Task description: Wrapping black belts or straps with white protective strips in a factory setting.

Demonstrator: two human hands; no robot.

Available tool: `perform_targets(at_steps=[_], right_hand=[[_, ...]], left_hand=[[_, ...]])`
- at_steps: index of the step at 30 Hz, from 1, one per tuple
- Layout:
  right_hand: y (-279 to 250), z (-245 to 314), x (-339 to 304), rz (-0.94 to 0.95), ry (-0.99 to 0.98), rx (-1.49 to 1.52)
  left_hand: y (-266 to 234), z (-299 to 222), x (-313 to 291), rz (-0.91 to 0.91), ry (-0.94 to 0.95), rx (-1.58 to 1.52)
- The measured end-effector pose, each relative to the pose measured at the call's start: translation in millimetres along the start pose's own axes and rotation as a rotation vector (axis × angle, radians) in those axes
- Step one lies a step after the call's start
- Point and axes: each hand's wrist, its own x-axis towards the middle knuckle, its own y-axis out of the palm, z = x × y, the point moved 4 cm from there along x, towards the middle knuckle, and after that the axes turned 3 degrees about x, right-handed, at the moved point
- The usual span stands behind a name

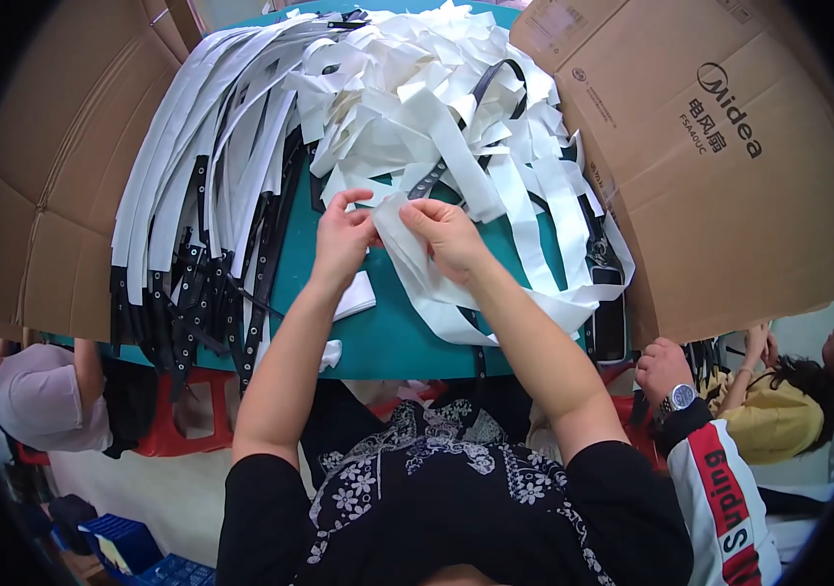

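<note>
My left hand (342, 237) and my right hand (443, 234) meet over a teal table (388, 337), both pinching one white paper strip (407, 264) that loops down toward the table's near edge. Just beyond my fingers a black perforated strap (429, 181) pokes out of a loose heap of white strips (417, 88). At the left lies a neat row of long straps wrapped in white paper (192, 156), their black holed ends (183, 313) hanging over the table edge.
Large cardboard boxes stand at the right (720, 166) and left (36, 195) of the table. Another person's hand with a wristwatch (669, 376) reaches in at the lower right. A person in pale clothing (46, 396) sits at the lower left near a red stool (187, 430).
</note>
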Motion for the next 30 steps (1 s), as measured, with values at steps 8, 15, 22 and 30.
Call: perform_targets(at_steps=[8, 15, 22, 30], right_hand=[[-2.7, -28.4, 12.1, -0.238, -0.132, -0.141], [-25.8, -33.9, 19.4, -0.339, -0.087, -0.107], [-41.2, -35.0, 17.0, -0.472, 0.118, 0.282], [-24.5, 68.7, 37.6, -0.176, -0.080, 0.262]], left_hand=[[-17.2, 24.9, -18.1, -0.272, 0.112, 0.251], [-58.1, 20.3, 8.5, -0.303, 0.148, 0.394], [-97.6, -14.9, 2.1, -0.643, 0.523, 0.706], [-54.1, -21.8, -29.3, -0.064, 0.079, 0.089]])
